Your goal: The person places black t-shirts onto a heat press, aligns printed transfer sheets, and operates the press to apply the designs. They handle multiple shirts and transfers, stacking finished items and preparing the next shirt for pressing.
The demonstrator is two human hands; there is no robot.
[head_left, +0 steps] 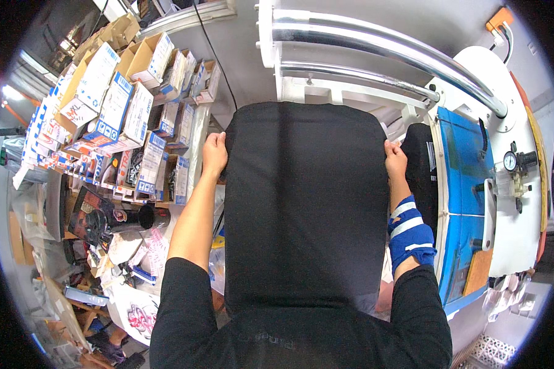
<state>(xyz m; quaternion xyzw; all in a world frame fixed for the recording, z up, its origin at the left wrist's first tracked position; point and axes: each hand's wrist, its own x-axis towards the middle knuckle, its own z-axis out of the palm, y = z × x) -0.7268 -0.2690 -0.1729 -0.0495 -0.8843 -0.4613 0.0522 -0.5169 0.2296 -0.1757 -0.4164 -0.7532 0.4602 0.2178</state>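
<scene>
In front of me a black cloth garment (305, 203) lies stretched over a flat board with rounded far corners. My left hand (215, 154) grips its left edge near the far end, with the fingers curled and partly hidden. Opposite it, my right hand (395, 158) pinches the right edge at about the same height. Between the two hands the cloth looks mostly smooth, with faint creases. A blue wrap (410, 230) with white stripes covers part of my right forearm. Just right of that hand is a second black cloth piece (420, 166) with small white print.
A white machine frame with thick chrome bars (388, 46) spans the far side. To the right stand its blue housing (468, 166) and a pressure gauge (510, 161). Stacked cardboard boxes (114, 114) fill the left, above a cluttered area with a printed white cloth (135, 310).
</scene>
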